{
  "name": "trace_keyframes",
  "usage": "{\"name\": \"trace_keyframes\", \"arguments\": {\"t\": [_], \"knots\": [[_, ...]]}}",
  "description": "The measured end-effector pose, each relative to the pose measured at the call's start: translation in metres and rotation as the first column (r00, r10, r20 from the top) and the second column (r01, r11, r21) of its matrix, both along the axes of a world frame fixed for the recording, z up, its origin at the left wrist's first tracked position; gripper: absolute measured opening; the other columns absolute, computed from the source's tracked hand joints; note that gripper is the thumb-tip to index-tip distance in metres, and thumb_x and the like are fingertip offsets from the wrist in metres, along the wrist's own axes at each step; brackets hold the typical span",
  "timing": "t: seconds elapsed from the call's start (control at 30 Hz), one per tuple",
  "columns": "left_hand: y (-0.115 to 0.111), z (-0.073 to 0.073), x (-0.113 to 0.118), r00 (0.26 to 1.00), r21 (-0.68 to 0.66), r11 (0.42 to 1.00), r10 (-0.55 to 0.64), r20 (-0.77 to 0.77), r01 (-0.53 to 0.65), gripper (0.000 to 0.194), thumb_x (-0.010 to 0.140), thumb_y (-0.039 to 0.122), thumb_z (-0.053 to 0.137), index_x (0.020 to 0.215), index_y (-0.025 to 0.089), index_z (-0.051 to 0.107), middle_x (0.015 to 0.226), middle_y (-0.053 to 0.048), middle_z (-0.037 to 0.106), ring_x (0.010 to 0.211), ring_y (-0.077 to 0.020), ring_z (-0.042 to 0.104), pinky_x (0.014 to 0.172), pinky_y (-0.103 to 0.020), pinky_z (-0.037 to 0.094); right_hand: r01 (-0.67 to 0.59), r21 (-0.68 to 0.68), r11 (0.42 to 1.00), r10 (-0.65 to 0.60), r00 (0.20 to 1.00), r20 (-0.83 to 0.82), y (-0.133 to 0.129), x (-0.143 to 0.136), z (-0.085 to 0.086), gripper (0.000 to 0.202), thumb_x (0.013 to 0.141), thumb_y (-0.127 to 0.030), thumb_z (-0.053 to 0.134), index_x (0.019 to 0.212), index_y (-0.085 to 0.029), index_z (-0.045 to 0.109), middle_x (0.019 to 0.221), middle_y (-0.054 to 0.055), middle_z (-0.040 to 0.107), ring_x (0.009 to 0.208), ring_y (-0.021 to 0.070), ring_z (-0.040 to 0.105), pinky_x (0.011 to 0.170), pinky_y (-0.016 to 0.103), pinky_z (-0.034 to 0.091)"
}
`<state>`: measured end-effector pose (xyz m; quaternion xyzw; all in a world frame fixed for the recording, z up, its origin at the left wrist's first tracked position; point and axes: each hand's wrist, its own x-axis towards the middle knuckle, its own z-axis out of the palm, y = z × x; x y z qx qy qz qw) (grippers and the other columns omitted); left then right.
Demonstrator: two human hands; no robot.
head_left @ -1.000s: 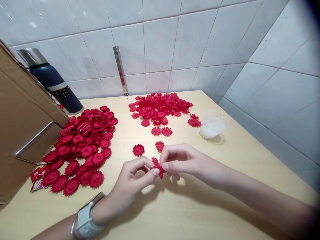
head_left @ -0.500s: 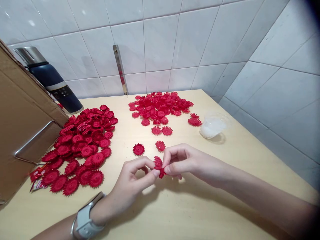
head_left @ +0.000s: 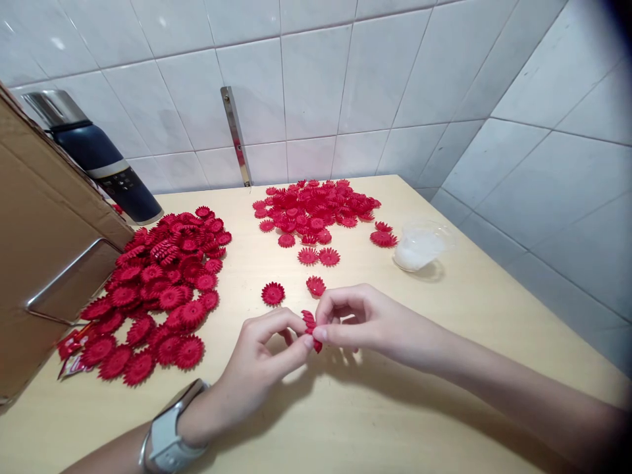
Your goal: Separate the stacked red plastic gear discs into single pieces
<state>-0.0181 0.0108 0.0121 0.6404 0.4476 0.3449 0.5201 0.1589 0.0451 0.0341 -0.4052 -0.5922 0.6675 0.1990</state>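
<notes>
Between my two hands, low over the table, is a small red fabric flower [head_left: 309,320] with a fringed edge, seen side-on. My left hand [head_left: 266,345] pinches it from the left with thumb and index finger. From the right, my right hand [head_left: 353,319] has thumb and forefinger closed on its other face; the fingertips cover part of it. Just beyond lie two loose flowers, a darker one [head_left: 273,293] at left and a brighter one [head_left: 315,286] near my right knuckles. Another pair [head_left: 318,257] lies farther back.
A large heap of red flowers [head_left: 172,296] covers the left side, beside a cardboard box [head_left: 49,250] and a dark blue flask [head_left: 106,158]. A second heap [head_left: 316,207] lies at the back. At right stands a clear cup [head_left: 419,247] with white contents. Tiled walls [head_left: 316,79] border the table.
My right fingers have shifted slightly left across the flower, and the flower has turned more edge-on. My left hand keeps its pinch almost unmoved. The view has shifted very slightly.
</notes>
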Motion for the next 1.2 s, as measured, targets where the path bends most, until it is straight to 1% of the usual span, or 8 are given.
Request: {"name": "trace_keyframes", "arguments": {"t": [0.13,0.3,0.53,0.6,0.73,0.97,1.1,1.2], "knots": [[0.001,-0.0002,0.0012,1.0,-0.022,1.0,0.012,-0.023,-0.012,0.014,0.081,0.024,0.055,0.071,0.016,0.06,0.071,0.0,0.059,0.069,-0.0117,0.051,0.065,-0.022,0.039,-0.008,0.034,0.999,0.007,0.999,0.048,-0.0014,0.0002,0.0007,0.011,0.074,-0.023,0.057,0.068,-0.014,0.054,0.065,0.0,0.055,0.054,0.0095,0.049,0.048,0.022,0.037],[0.0004,-0.0018,0.001,1.0,-0.063,0.998,0.03,0.01,-0.029,0.015,0.081,0.026,0.055,0.07,0.016,0.059,0.071,0.0,0.059,0.069,-0.0122,0.051,0.065,-0.023,0.04,0.002,0.004,1.0,-0.002,0.999,0.042,-0.0013,0.0015,0.0005,0.009,0.074,-0.022,0.055,0.07,-0.014,0.055,0.064,-0.001,0.054,0.052,0.0092,0.048,0.048,0.023,0.038],[0.0019,-0.0034,0.001,0.998,-0.077,0.997,0.031,0.055,-0.027,0.012,0.08,0.025,0.056,0.072,0.017,0.061,0.072,0.0,0.059,0.068,-0.0113,0.05,0.065,-0.023,0.039,0.014,-0.047,0.999,-0.013,1.0,0.013,0.0015,0.0012,-0.0031,0.001,0.067,-0.015,0.054,0.067,-0.015,0.054,0.06,-0.003,0.05,0.051,0.0079,0.045,0.047,0.021,0.036],[0.0026,-0.0032,0.0012,0.998,-0.077,0.997,0.025,0.055,-0.021,0.013,0.08,0.024,0.056,0.072,0.017,0.061,0.07,0.0,0.059,0.067,-0.0114,0.049,0.064,-0.023,0.039,0.011,-0.053,0.999,-0.012,1.0,-0.007,0.0014,0.0004,-0.0041,0.004,0.065,-0.015,0.055,0.066,-0.015,0.052,0.059,-0.004,0.049,0.05,0.0079,0.044,0.047,0.021,0.035],[0.0022,-0.0025,0.0015,0.998,-0.088,0.996,0.023,0.051,-0.019,0.013,0.08,0.025,0.056,0.071,0.016,0.06,0.071,0.0,0.058,0.068,-0.0123,0.05,0.065,-0.024,0.039,-0.006,-0.018,1.0,0.006,1.0,-0.001,-0.0009,-0.001,-0.0033,0.007,0.068,-0.018,0.055,0.067,-0.016,0.048,0.061,-0.004,0.048,0.051,0.0081,0.045,0.047,0.021,0.036],[0.0017,-0.0017,0.0024,0.997,-0.091,0.995,0.04,0.068,-0.034,0.012,0.079,0.023,0.057,0.071,0.016,0.061,0.07,0.0,0.059,0.067,-0.0122,0.05,0.065,-0.023,0.039,-0.032,0.156,0.987,0.009,0.989,0.148,-0.0061,-0.0021,-0.0013,0.009,0.08,-0.017,0.042,0.073,-0.018,0.046,0.065,-0.003,0.046,0.057,0.0106,0.046,0.051,0.023,0.039],[0.0019,-0.0017,0.0023,0.993,-0.107,0.993,0.064,0.101,-0.053,0.011,0.079,0.023,0.057,0.071,0.017,0.062,0.07,0.001,0.06,0.067,-0.0114,0.051,0.064,-0.022,0.039,-0.048,0.169,0.985,0.019,0.986,0.166,-0.0058,-0.0024,-0.0003,0.016,0.086,-0.028,0.041,0.074,-0.018,0.046,0.065,-0.002,0.047,0.056,0.0106,0.047,0.05,0.023,0.037],[0.0018,-0.0021,0.0016,0.989,-0.143,0.988,0.084,0.122,-0.066,0.012,0.079,0.024,0.057,0.072,0.016,0.062,0.07,0.001,0.06,0.067,-0.0116,0.051,0.064,-0.023,0.039,-0.052,0.153,0.987,0.031,0.99,0.137,-0.0048,-0.0004,0.0018,0.018,0.083,-0.033,0.049,0.073,-0.018,0.047,0.065,-0.002,0.048,0.056,0.0104,0.047,0.05,0.022,0.036]]}}
